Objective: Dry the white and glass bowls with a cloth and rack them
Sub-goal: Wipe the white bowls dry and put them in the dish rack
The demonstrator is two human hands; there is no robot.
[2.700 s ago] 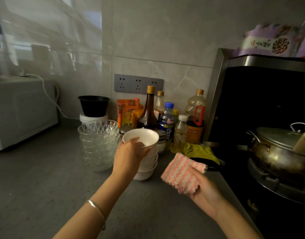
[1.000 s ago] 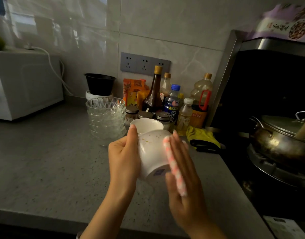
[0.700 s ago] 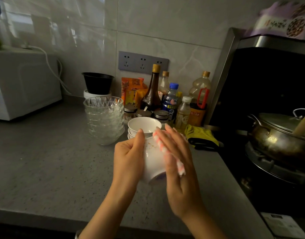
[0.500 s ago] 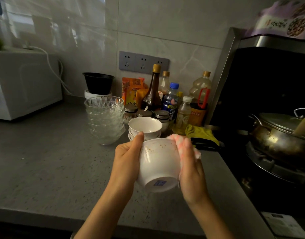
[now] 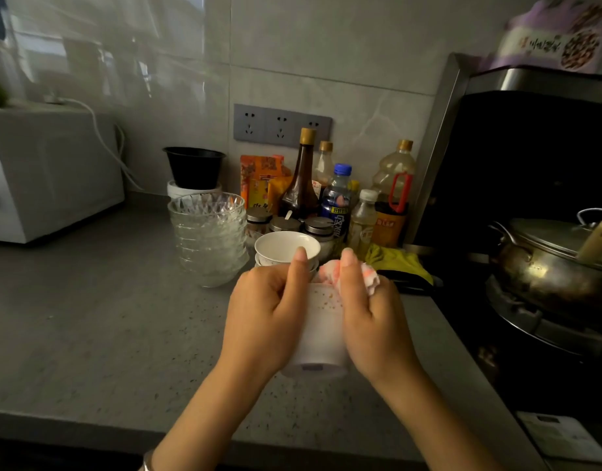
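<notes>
I hold a white bowl (image 5: 321, 329) with small orange specks above the counter, its base turned toward me. My left hand (image 5: 269, 312) grips its left side, thumb over the rim. My right hand (image 5: 367, 317) holds a pink-and-white striped cloth (image 5: 349, 277) bunched against the bowl's right side and rim. Behind them a short stack of white bowls (image 5: 286, 248) stands on the counter. To its left rises a stack of several cut-glass bowls (image 5: 208, 236).
Bottles, jars and seasoning packets (image 5: 327, 195) crowd the back wall. A black bowl (image 5: 194, 166) sits on a white tub. A white appliance (image 5: 51, 171) stands far left. A yellow cloth (image 5: 394, 261) lies by the stove, where a lidded metal pot (image 5: 551, 263) sits.
The left hand lifted a bowl off the white stack and brought it toward me. The right hand has rubbed the cloth over its side; the cloth now bunches near the rim.
</notes>
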